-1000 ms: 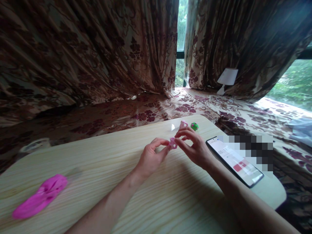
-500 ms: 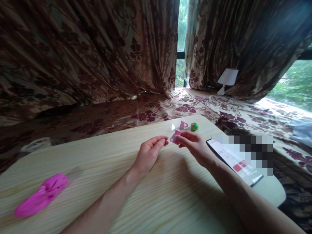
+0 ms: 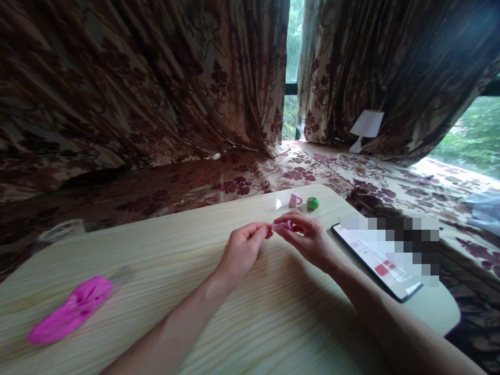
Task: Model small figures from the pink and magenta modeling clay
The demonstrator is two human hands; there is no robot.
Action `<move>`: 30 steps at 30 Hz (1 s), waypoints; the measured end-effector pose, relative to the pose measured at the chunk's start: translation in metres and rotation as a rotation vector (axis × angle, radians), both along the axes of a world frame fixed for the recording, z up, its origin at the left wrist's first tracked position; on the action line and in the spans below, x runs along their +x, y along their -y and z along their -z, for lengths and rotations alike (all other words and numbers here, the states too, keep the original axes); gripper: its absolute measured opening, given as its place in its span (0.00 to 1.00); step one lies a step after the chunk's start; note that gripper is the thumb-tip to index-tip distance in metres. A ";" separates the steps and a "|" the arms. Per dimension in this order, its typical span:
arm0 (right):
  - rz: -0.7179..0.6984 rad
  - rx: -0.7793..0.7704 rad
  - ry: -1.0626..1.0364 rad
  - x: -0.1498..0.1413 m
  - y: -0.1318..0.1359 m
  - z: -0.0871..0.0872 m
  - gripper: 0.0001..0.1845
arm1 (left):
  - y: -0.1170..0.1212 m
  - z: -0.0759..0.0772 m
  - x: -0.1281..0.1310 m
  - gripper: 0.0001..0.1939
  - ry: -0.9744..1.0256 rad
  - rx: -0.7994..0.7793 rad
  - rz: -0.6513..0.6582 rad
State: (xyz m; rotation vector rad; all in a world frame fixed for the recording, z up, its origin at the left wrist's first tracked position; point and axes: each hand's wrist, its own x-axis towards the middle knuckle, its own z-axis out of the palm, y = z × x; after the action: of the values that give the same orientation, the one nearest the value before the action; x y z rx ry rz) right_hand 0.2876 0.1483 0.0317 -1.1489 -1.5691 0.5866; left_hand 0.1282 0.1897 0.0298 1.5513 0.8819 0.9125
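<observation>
My right hand (image 3: 307,237) is closed on a small pink clay-like piece (image 3: 284,225), held between thumb and fingers above the table. The piece looks thin and edge-on, partly covered by the fingers. My left hand (image 3: 246,247) is closed in a pinch, its fingertips right against the left end of that piece. What lies between the left fingertips is hidden. Just behind the hands on the table stand a small pink jug-like figure (image 3: 294,200) with a ring handle and a green ball (image 3: 313,203) with pink dots.
The pale wooden table (image 3: 156,260) carries a bright pink lump (image 3: 72,310), perhaps in clear wrapping, at the left. A phone (image 3: 380,263) showing a timer lies by my right forearm. A small white piece (image 3: 278,203) is near the far edge. Behind stand a lamp (image 3: 367,125) and patterned curtains (image 3: 156,78).
My right hand has turned the pink piece from broadside to nearly edge-on. The hands have come together, so the left fingertips now meet the piece. The view has shifted slightly.
</observation>
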 end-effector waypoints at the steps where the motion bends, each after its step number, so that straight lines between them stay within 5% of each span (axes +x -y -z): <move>1: 0.022 0.037 0.034 0.001 0.000 0.001 0.09 | 0.000 -0.001 0.000 0.19 0.064 -0.094 0.036; 7: 0.110 0.139 0.259 0.004 -0.003 0.012 0.07 | 0.007 -0.016 0.001 0.31 0.329 -0.588 0.366; 18: 0.153 0.198 0.296 0.004 -0.006 0.014 0.07 | 0.010 -0.023 0.000 0.33 0.391 -0.761 0.384; 23: 0.141 0.133 0.346 0.010 -0.006 0.012 0.08 | 0.010 -0.018 0.002 0.32 0.326 -0.697 0.367; 30: 0.329 -0.018 0.558 0.048 -0.012 0.009 0.15 | -0.005 0.008 0.003 0.20 0.030 -0.081 -0.141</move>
State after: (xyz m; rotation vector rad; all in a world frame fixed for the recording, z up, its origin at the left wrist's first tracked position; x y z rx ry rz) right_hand 0.3356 0.1599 0.0227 -1.6376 -1.7750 0.0558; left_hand 0.1312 0.1947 0.0218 1.4165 1.0044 0.9855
